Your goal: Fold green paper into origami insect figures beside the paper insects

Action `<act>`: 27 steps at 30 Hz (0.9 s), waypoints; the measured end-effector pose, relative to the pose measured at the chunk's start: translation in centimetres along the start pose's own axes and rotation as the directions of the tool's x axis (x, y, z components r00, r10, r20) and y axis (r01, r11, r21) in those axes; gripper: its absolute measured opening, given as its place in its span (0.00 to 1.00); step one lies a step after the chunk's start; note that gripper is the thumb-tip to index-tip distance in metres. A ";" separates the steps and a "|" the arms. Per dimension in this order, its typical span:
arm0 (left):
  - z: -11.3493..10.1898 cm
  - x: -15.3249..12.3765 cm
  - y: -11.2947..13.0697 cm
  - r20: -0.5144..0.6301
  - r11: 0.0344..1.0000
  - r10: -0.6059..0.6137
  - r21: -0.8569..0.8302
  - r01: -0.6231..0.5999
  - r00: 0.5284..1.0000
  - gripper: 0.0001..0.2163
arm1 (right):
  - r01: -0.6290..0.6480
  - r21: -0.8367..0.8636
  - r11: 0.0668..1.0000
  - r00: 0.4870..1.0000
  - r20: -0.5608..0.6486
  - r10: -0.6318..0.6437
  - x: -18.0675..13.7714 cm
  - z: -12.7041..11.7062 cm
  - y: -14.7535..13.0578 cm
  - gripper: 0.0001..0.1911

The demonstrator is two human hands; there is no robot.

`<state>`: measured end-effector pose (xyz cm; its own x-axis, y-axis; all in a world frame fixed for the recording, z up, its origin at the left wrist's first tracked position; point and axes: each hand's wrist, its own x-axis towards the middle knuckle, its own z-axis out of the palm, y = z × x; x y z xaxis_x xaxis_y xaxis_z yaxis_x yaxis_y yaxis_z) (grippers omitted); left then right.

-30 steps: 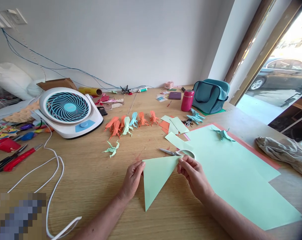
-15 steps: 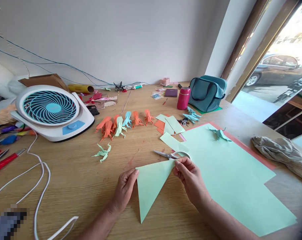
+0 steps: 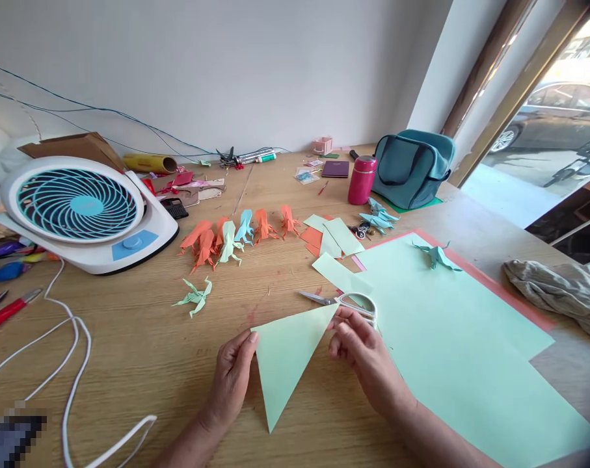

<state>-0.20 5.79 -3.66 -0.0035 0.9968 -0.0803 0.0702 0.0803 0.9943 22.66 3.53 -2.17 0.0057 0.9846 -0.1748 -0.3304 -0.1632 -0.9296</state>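
A light green sheet of paper [image 3: 292, 354], folded into a triangle, is held just above the wooden table with one point downward. My left hand [image 3: 233, 370] pinches its upper left corner, thumb in front. At the upper right corner, the fingers of my right hand [image 3: 363, 354] are curled against the paper's edge, partly behind it, and the thumb is bent off its face. White-handled scissors [image 3: 356, 302] lie just beyond my right hand, blades pointing left. A green folded paper figure [image 3: 194, 298] rests on the table to the left, beyond my left hand.
Large green sheets [image 3: 451, 344] cover the right side. A row of orange, blue and green paper figures [image 3: 229, 244] stands farther back, beside paper pieces [image 3: 343, 237]. A fan [image 3: 87, 211] stands left, its white cable [image 3: 77, 344] nearby. A pink flask [image 3: 362, 181] and teal bag [image 3: 412, 170] stand behind.
The folded paper and both hands have shifted slightly left in view. My right thumb has come off the paper's corner and bent back. The camera view has also turned a little.
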 end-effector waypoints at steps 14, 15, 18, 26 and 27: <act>3.3 -1.3 4.5 0.678 0.965 -0.211 0.028 0.262 0.704 0.22 | 0.316 -0.083 0.945 0.904 0.328 -0.274 -0.7 0.2 -2.3 0.15; 3.6 -1.6 4.6 0.658 0.960 -0.220 0.015 0.280 0.720 0.21 | 0.309 -0.067 0.949 0.908 0.318 -0.273 -0.7 0.1 -2.4 0.15; 4.1 -2.4 4.8 0.509 0.965 -0.211 -0.026 0.259 0.834 0.20 | 0.126 0.113 0.986 0.950 0.272 -0.153 -0.7 -0.2 -2.6 0.22; 5.0 -3.2 5.8 0.309 0.863 0.131 0.432 -0.262 0.942 0.18 | -0.090 0.145 0.985 0.951 0.305 0.042 -0.4 -0.7 -3.3 0.23; 5.2 -3.4 5.9 0.308 0.834 0.154 0.468 -0.291 0.939 0.17 | -0.095 0.145 0.985 0.952 0.301 0.047 -0.3 -0.7 -3.3 0.23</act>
<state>5.38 2.83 2.08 0.3152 0.9474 0.0563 0.5265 -0.2239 0.8202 24.41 3.71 0.75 -0.2944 0.9490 -0.1128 -0.4628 -0.2448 -0.8520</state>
